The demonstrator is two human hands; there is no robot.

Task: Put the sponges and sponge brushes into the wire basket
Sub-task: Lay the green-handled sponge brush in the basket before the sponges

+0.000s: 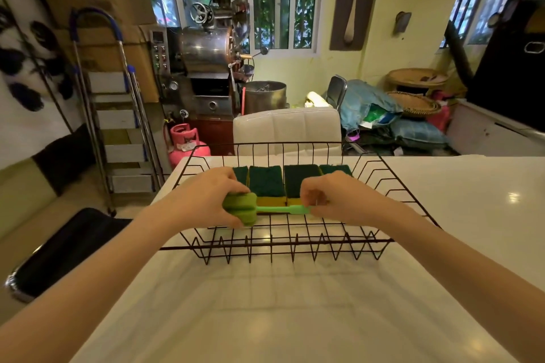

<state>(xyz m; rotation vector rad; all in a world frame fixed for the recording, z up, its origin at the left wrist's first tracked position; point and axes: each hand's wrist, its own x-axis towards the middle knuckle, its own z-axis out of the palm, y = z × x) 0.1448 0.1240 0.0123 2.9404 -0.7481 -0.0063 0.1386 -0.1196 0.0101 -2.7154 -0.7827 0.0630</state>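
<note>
- Brush (267, 209) held level inside basket (283, 244), just in front of sponges (267, 184); probably so it lies flat on the floor.
- Left hand (206, 194) closed on foam head; right hand (327, 196) pinching handle tip.
- Sponges side by side against basket's far wall.
- Near strip of basket floor free; both side walls close outside the hands.

The wire basket (283, 240) sits on the tabletop (295, 318). Inside it, sponges (267, 184) lie side by side along the far wall. The sponge brush (240, 209) lies crosswise before them, head left, handle right.
</note>
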